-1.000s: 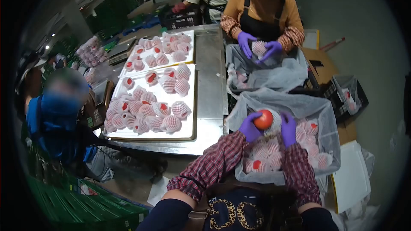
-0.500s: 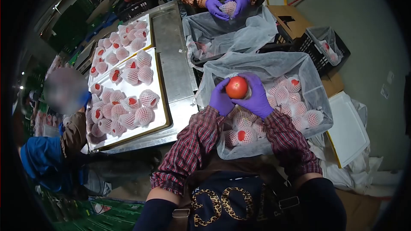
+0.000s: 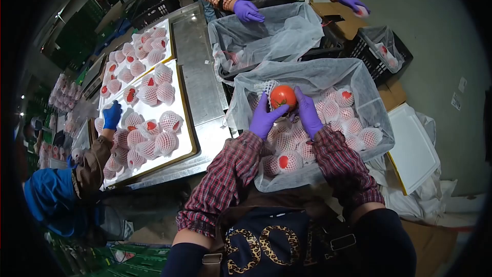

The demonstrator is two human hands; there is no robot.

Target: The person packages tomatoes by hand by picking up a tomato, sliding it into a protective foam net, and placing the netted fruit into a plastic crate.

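A bare red tomato (image 3: 284, 97) is held over the lined crate, its stem side now tipped toward me. My left hand (image 3: 265, 118), in a purple glove, grips it from the left and below, with the thumb along its underside. My right hand (image 3: 309, 115), gloved the same way, has its fingers against the tomato's right side. A white foam net (image 3: 269, 88) shows just behind the tomato, by my left fingertips. Under my hands, the crate with a translucent liner (image 3: 366, 97) contains several tomatoes in foam nets (image 3: 292, 161).
A second lined crate (image 3: 266, 28) stands beyond mine, where a co-worker in purple gloves (image 3: 248, 11) works. On the metal table (image 3: 202, 66), white trays (image 3: 179, 123) carry net-wrapped tomatoes. Another person's blue-gloved hand (image 3: 111, 115) reaches over them. A small black crate (image 3: 376, 54) stands at right.
The tomato has turned in my hands, and my right hand has shifted to its side. The co-worker opposite has carried a netted fruit out to the right. A blue-gloved hand has come over the tray.
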